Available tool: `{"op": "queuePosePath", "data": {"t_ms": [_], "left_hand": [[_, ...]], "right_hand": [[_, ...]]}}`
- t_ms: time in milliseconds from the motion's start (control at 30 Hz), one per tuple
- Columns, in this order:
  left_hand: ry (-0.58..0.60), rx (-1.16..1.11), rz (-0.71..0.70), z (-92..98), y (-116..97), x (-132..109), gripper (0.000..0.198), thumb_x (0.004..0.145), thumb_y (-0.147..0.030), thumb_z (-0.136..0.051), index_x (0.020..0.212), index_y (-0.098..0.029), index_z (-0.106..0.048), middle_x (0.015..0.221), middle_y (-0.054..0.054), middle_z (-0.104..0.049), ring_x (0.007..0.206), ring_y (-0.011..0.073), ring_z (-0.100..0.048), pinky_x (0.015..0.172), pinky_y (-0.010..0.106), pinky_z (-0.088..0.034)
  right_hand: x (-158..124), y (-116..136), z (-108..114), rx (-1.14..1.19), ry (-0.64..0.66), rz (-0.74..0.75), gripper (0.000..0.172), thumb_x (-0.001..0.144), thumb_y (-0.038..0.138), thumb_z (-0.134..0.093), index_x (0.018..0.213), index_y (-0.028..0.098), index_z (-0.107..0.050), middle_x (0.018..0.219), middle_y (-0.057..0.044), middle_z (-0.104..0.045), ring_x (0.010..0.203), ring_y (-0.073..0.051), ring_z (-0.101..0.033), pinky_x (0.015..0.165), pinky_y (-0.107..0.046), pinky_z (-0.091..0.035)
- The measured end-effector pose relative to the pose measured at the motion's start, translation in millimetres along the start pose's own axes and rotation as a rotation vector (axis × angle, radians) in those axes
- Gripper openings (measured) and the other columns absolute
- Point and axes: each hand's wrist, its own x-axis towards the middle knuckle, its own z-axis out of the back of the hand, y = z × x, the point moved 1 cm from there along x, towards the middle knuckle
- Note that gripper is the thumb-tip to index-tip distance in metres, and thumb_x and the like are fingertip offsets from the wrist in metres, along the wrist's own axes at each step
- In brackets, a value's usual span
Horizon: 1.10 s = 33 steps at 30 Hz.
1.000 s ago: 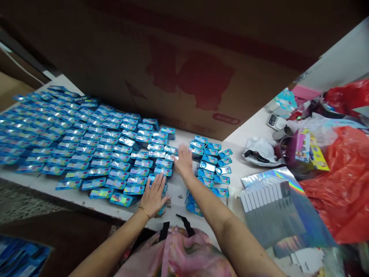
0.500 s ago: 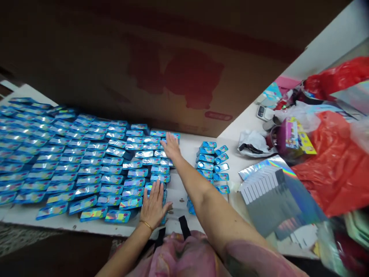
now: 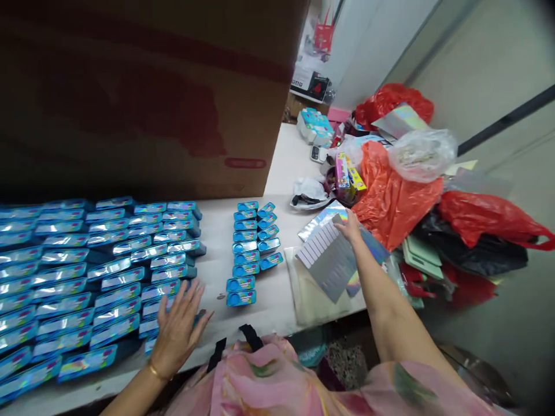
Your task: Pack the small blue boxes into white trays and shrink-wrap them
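The left hand (image 3: 177, 329) lies flat with fingers spread on the near right corner of the rows of blue packets (image 3: 108, 271) covering the white tabletop (image 3: 281, 167). The right hand (image 3: 349, 228) reaches out to the far edge of a fanned stack of silver holographic sheets (image 3: 325, 260); whether it grips them cannot be told. A smaller cluster of packets (image 3: 251, 248) sits between the two hands, under a big cardboard box (image 3: 143, 98).

Saw bare table (image 3: 217, 242) between blue packs (image 3: 108, 260) and smaller cluster (image 3: 251, 242); walled behind by cardboard box (image 3: 151, 98); crowded rightward by red bags (image 3: 390, 196).
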Motion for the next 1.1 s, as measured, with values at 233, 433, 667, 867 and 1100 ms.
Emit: {"op": "queuePosePath", "data": {"t_ms": [233, 433, 667, 867, 1100], "left_hand": [[0.074, -0.040, -0.136, -0.4, -79.5, 43.2, 0.048, 0.084, -0.034, -0.042, 0.131, -0.024, -0.035, 0.133, 0.008, -0.043, 0.127, 0.0246, -0.031, 0.103, 0.051, -0.017], [0.160, -0.242, -0.198, -6.1, -115.8, 50.0, 0.037, 0.085, -0.034, -0.042, 0.118, -0.023, -0.050, 0.115, 0.008, -0.059, 0.109, 0.0193, -0.052, 0.098, 0.040, -0.035], [0.243, -0.260, -0.280, -19.1, -144.8, 43.9, 0.036, 0.085, -0.034, -0.042, 0.118, -0.022, -0.049, 0.115, 0.007, -0.059, 0.107, 0.0187, -0.053, 0.100, 0.043, -0.032], [0.280, -0.211, -0.185, -7.7, -117.5, 22.8, 0.037, 0.084, -0.036, -0.044, 0.118, -0.024, -0.050, 0.115, 0.005, -0.059, 0.107, 0.0191, -0.053, 0.095, 0.039, -0.038], [0.284, -0.260, -0.288, -3.9, -125.2, 25.8, 0.035, 0.084, -0.036, -0.044, 0.114, -0.022, -0.053, 0.110, 0.005, -0.062, 0.102, 0.0178, -0.056, 0.092, 0.034, -0.041]], "right_hand": [[31.0, -0.5, -6.8, -0.138, 0.351, 0.315, 0.015, 0.066, 0.016, -0.058, 0.078, 0.019, -0.068, 0.095, -0.008, -0.065, 0.090, -0.020, -0.057, 0.080, -0.030, -0.040], [20.1, -8.8, 32.7, -0.133, 0.363, 0.496, 0.027, 0.072, 0.017, -0.057, 0.098, 0.021, -0.064, 0.108, -0.007, -0.061, 0.099, -0.019, -0.053, 0.087, -0.030, -0.037], [-15.6, 6.8, 2.3, -0.267, 0.407, 0.508, 0.025, 0.072, 0.010, -0.057, 0.094, 0.020, -0.064, 0.111, -0.010, -0.059, 0.115, -0.025, -0.043, 0.096, -0.045, -0.027], [-13.2, -4.5, 23.2, -0.236, 0.431, 0.496, 0.023, 0.079, 0.013, -0.048, 0.095, 0.016, -0.064, 0.097, -0.012, -0.064, 0.097, -0.023, -0.056, 0.087, -0.034, -0.037], [-56.8, 10.5, 18.7, -0.319, 0.350, 0.573, 0.047, 0.068, 0.013, -0.063, 0.113, 0.023, -0.054, 0.129, -0.006, -0.046, 0.125, -0.025, -0.029, 0.100, -0.046, -0.020]]}}
